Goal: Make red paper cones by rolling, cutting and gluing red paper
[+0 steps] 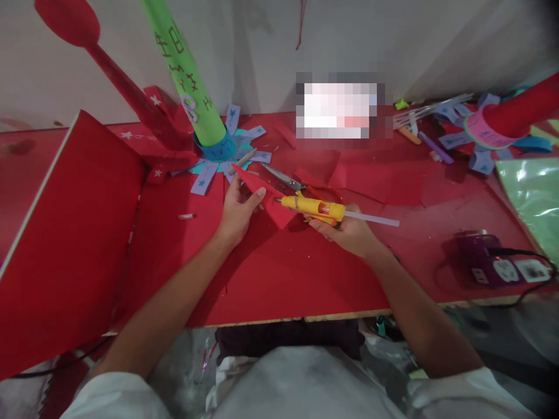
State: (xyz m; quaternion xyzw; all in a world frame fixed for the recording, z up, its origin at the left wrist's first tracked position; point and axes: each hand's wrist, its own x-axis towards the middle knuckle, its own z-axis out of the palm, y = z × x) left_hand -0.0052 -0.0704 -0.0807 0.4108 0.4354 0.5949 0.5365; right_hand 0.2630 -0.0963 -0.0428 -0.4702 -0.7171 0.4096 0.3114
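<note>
In the head view my left hand pinches a folded piece of red paper, its thumb on top. My right hand is wrapped round a yellow hot glue gun. A pale glue stick sticks out of the gun's rear, to the right. The metal nozzle points left and lies at the paper's face; whether it touches I cannot tell. Just behind the paper are scissors with orange-red handles, partly covered by the paper and the gun.
A green paper tube with a blue base stands at the back left, near a red spoon-shaped piece. A large red board rises at the left. At right are a purple power socket with a cord and a red tube.
</note>
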